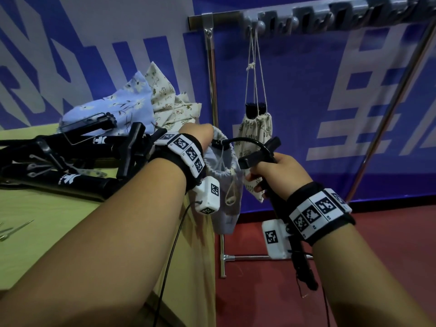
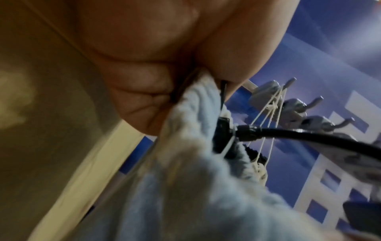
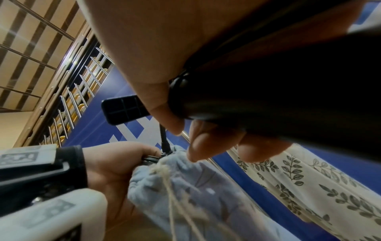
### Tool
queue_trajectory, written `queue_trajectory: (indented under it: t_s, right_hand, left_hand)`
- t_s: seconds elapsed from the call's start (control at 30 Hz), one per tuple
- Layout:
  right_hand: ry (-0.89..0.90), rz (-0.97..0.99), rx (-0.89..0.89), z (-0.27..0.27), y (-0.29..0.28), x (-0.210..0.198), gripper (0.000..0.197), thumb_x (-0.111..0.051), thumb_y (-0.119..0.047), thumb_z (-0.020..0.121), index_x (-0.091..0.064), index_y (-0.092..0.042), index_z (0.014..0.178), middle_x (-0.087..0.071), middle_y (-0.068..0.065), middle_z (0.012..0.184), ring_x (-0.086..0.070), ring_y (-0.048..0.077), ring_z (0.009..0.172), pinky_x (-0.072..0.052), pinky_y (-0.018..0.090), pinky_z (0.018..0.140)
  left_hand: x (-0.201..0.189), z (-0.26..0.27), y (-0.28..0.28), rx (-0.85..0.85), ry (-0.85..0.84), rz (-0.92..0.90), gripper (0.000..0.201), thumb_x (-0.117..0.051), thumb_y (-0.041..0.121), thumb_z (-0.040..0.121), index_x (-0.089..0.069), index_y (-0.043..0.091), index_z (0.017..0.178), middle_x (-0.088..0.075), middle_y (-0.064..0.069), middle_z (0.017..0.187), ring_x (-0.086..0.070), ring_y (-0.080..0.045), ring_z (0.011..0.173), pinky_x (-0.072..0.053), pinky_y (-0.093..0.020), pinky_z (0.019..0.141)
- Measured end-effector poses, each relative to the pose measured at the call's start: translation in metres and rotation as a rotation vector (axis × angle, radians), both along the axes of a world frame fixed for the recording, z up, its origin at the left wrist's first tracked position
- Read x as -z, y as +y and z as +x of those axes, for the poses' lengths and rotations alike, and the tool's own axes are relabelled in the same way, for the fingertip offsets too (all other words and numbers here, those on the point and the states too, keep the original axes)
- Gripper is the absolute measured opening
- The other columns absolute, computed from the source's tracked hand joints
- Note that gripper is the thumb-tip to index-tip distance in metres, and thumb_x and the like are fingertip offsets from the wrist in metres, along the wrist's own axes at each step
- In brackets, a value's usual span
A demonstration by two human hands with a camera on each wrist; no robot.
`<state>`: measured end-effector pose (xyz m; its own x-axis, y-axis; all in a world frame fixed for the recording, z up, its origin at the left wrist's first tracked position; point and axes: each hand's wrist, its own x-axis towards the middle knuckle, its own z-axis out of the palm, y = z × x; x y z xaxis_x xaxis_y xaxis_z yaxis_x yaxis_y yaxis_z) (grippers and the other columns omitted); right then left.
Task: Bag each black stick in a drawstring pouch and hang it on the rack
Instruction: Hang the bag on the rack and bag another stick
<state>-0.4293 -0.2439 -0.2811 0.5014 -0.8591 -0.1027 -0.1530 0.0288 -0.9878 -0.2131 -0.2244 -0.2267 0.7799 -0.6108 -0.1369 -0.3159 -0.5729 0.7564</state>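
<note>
My left hand pinches the rim of a pale blue drawstring pouch and holds its mouth up just past the table's right edge. A black stick is gripped in my right hand, its lower end hanging below the wrist. From its handle a thin black cord arcs to the pouch mouth. In the left wrist view the pouch rim is squeezed between thumb and fingers, with the cord running in. In the right wrist view fingers curl round the stick.
A leaf-print pouch with black stick ends showing hangs from a grey hook of the rack. Several black sticks lie piled on the yellow table. Spare pouches lie behind them. A rack post stands close by.
</note>
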Motion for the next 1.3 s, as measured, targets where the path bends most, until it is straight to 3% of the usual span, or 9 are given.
queue_trajectory:
  t_s: [0.1, 0.23, 0.4, 0.53, 0.7, 0.83, 1.0, 1.2, 1.3]
  right_hand:
    - [-0.001, -0.011, -0.046, 0.001, 0.002, -0.001, 0.016, -0.065, -0.010, 0.091, -0.074, -0.008, 0.105, -0.080, 0.010, 0.084, -0.065, 0.026, 0.064, -0.049, 0.040, 0.062]
    - [-0.032, -0.018, -0.124, 0.005, 0.008, -0.003, 0.007, -0.070, -0.014, 0.093, -0.069, -0.007, 0.091, -0.069, 0.011, 0.072, -0.059, 0.026, 0.061, -0.048, 0.040, 0.062]
    - [-0.135, 0.044, -0.237, 0.011, 0.019, -0.012, 0.017, -0.077, -0.024, 0.090, -0.063, -0.015, 0.094, -0.058, 0.009, 0.074, -0.055, 0.023, 0.061, -0.048, 0.036, 0.059]
    - [-0.153, 0.065, -0.275, 0.012, 0.023, -0.015, 0.031, -0.078, -0.031, 0.091, -0.061, -0.013, 0.109, -0.056, 0.009, 0.080, -0.055, 0.022, 0.063, -0.050, 0.037, 0.059]
    - [-0.056, -0.012, -0.244, 0.014, 0.020, -0.007, 0.021, -0.073, -0.034, 0.097, -0.064, -0.020, 0.109, -0.062, 0.004, 0.083, -0.060, 0.020, 0.066, -0.052, 0.036, 0.061]
    - [0.131, -0.210, -0.279, 0.021, 0.017, 0.012, 0.029, -0.075, -0.044, 0.088, -0.070, -0.033, 0.115, -0.079, -0.009, 0.102, -0.074, 0.011, 0.094, -0.061, 0.037, 0.090]
    - [0.173, -0.142, -0.196, 0.022, 0.015, 0.014, 0.018, -0.068, -0.024, 0.092, -0.066, -0.015, 0.077, -0.067, -0.001, 0.060, -0.060, 0.012, 0.050, -0.045, 0.022, 0.051]
    - [0.189, -0.032, -0.123, 0.028, 0.005, 0.016, 0.018, -0.057, -0.029, 0.068, -0.063, -0.012, 0.072, -0.062, 0.011, 0.068, -0.062, 0.033, 0.073, -0.049, 0.048, 0.073]
    - [0.222, -0.144, -0.159, 0.029, 0.001, 0.024, 0.022, -0.068, -0.036, 0.084, -0.070, -0.014, 0.088, -0.074, 0.009, 0.084, -0.072, 0.031, 0.084, -0.061, 0.052, 0.086]
  left_hand:
    - [-0.001, -0.002, -0.003, 0.061, -0.289, 0.105, 0.039, -0.061, 0.034, 0.090, -0.069, 0.002, 0.111, -0.071, -0.016, 0.097, -0.063, -0.031, 0.077, -0.041, -0.033, 0.061]
    - [0.008, -0.007, -0.012, 0.101, -0.453, 0.264, 0.038, -0.058, 0.038, 0.097, -0.074, 0.004, 0.105, -0.071, -0.015, 0.106, -0.067, -0.035, 0.103, -0.054, -0.041, 0.090]
    - [0.020, -0.008, -0.016, 0.182, -0.596, 0.305, 0.027, -0.059, 0.039, 0.096, -0.072, 0.015, 0.100, -0.068, -0.005, 0.096, -0.067, -0.026, 0.094, -0.052, -0.035, 0.083]
    - [0.044, 0.026, -0.028, 0.202, -0.526, 0.343, 0.043, -0.038, 0.034, 0.097, -0.075, 0.012, 0.094, -0.067, -0.011, 0.087, -0.064, -0.031, 0.082, -0.053, -0.043, 0.093]
    - [-0.006, -0.020, 0.005, 0.275, -0.234, 0.044, 0.035, -0.062, 0.039, 0.093, -0.059, 0.016, 0.067, -0.060, -0.002, 0.068, -0.055, -0.021, 0.068, -0.046, -0.031, 0.062]
    - [-0.003, -0.028, 0.002, 0.295, -0.185, -0.021, 0.034, -0.060, 0.039, 0.091, -0.065, 0.018, 0.064, -0.063, 0.006, 0.051, -0.058, -0.013, 0.055, -0.040, -0.019, 0.045]
    - [0.003, -0.033, 0.001, 0.373, -0.368, 0.174, 0.038, -0.059, 0.041, 0.091, -0.052, 0.014, 0.064, -0.050, -0.006, 0.064, -0.048, -0.024, 0.064, -0.035, -0.030, 0.055]
    - [0.001, -0.031, 0.006, 0.393, -0.520, 0.342, 0.044, -0.057, 0.041, 0.096, -0.047, 0.015, 0.062, -0.047, -0.005, 0.063, -0.047, -0.023, 0.060, -0.028, -0.030, 0.050]
    - [0.002, -0.034, 0.005, 0.434, -0.505, 0.320, 0.048, -0.061, 0.051, 0.094, -0.053, 0.015, 0.063, -0.049, -0.004, 0.063, -0.048, -0.022, 0.061, -0.030, -0.029, 0.050]
